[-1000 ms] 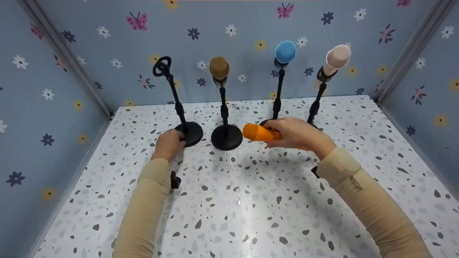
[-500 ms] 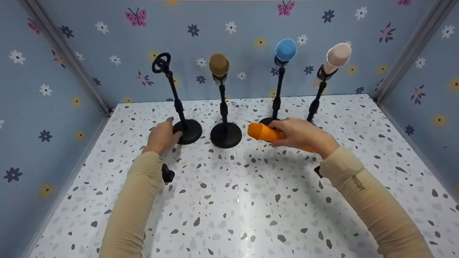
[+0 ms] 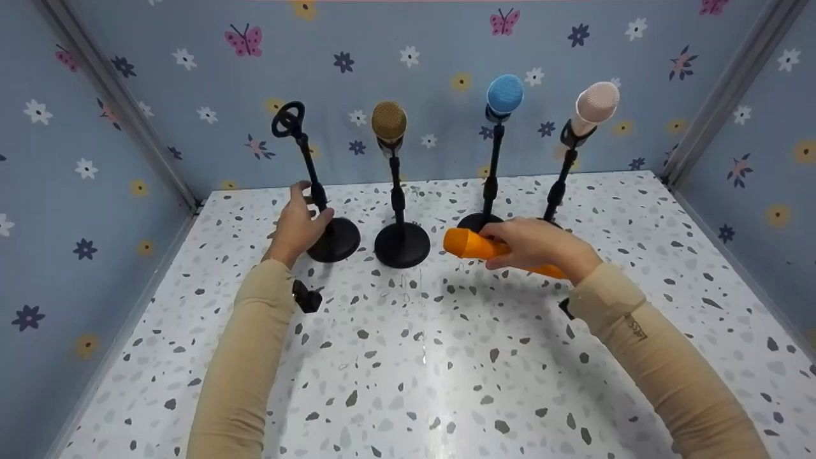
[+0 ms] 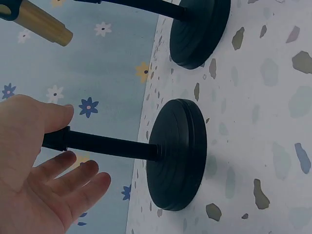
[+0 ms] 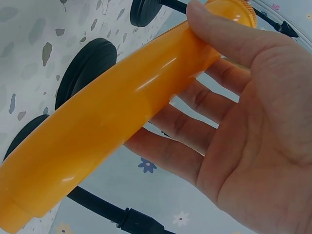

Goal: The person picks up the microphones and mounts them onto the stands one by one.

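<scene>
My left hand [image 3: 297, 224] is at the lower pole of the leftmost black microphone stand [image 3: 336, 242], whose holder ring at the top has no microphone in it. In the left wrist view, the thumb and spread fingers [image 4: 80, 190] lie on either side of the pole, loosely, without closing on it. My right hand [image 3: 540, 243] holds an orange microphone [image 3: 468, 244] above the table, in front of the stands at right. Thumb and fingertips pinch its body near the mesh head, as the right wrist view shows, and the body [image 5: 92, 122] slants across that view.
Three more stands form the row, bearing a gold microphone [image 3: 389, 121], a blue microphone [image 3: 505, 94] and a pale pink microphone [image 3: 597, 103]. The speckled white table [image 3: 382, 357] meets a blue flowered wall [image 3: 433, 38] right behind them, with side panels left and right.
My left hand has left the base's left edge and moved up to the pole of the leftmost stand. My right hand has shifted slightly right with the orange microphone.
</scene>
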Demonstrator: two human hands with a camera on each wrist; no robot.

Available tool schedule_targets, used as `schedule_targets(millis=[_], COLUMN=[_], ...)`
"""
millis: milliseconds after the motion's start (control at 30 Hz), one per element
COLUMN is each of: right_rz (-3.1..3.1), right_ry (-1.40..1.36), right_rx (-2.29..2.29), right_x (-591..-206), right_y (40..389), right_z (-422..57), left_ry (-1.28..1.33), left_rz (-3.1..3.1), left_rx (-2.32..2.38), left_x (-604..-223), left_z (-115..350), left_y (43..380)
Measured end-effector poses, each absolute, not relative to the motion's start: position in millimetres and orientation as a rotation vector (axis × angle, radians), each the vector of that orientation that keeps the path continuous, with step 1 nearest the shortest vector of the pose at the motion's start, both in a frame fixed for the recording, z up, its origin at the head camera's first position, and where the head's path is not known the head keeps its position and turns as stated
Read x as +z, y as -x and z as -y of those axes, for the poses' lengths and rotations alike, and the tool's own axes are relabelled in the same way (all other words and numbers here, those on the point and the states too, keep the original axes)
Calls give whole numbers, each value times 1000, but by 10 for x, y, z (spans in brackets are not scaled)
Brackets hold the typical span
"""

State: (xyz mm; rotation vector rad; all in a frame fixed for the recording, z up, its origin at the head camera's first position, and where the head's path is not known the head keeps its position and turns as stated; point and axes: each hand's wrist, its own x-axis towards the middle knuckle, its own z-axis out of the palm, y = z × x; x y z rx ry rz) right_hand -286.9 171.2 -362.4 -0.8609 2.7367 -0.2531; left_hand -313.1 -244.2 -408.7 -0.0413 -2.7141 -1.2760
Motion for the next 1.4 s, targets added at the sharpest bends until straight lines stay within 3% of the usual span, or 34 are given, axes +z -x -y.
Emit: schedule_targets(millis=[967, 1400], right_rz=[-2689, -2683], right_ry=[863, 845], right_rx=[-249, -246], right_x=[-3680, -3675], right_y=[2863, 2858], right_z=[-1779, -1779], left_ry=[37, 229], left_rz=[2735, 2710], left_rx=[-1161, -1177], left_x=[-4085, -4058], left_z=[2385, 2324], left_y=[3091, 2880])
